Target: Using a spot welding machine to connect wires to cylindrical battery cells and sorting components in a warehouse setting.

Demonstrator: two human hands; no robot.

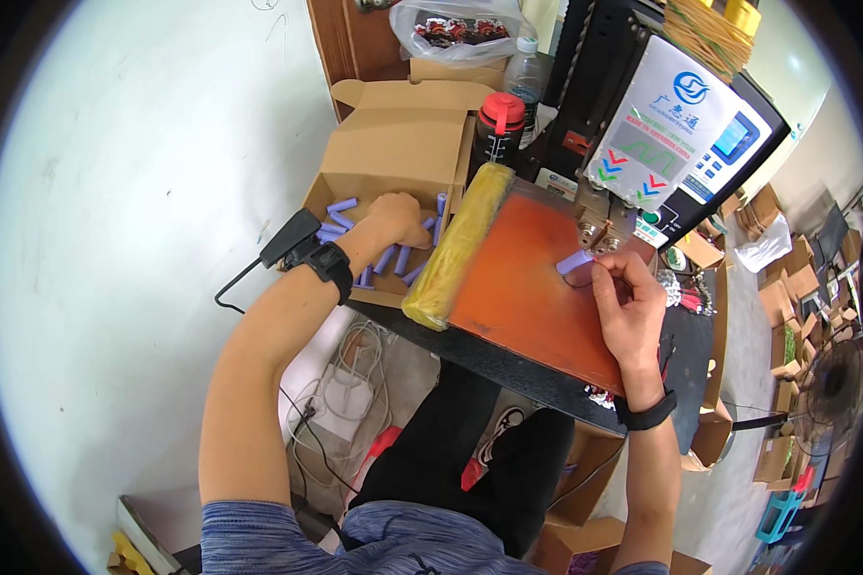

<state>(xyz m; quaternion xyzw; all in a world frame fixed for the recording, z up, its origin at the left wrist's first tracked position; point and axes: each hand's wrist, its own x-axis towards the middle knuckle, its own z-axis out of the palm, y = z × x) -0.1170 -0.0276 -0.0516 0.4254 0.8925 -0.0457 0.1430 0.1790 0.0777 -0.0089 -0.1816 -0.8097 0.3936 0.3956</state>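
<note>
My left hand [400,221] is down in an open cardboard box [398,134], over several loose purple cylindrical battery cells [384,259]. Its fingers are curled and their tips are hidden, so what they grasp does not show. With thumb and forefinger, my right hand [631,302] pinches the right end of one purple battery cell [574,262]. That cell lies tilted just under the metal electrodes [596,236] of a spot welding machine [719,144], above an orange mat [518,278]. A thin dark wire curves below the cell.
A yellow plastic-wrapped roll [458,244] lies between box and mat. Behind it stand a black bottle with a red lid [499,129] and a clear water bottle [524,72]. Red and white wire leads [692,292] lie right of my right hand. A fan [831,383] stands farther right.
</note>
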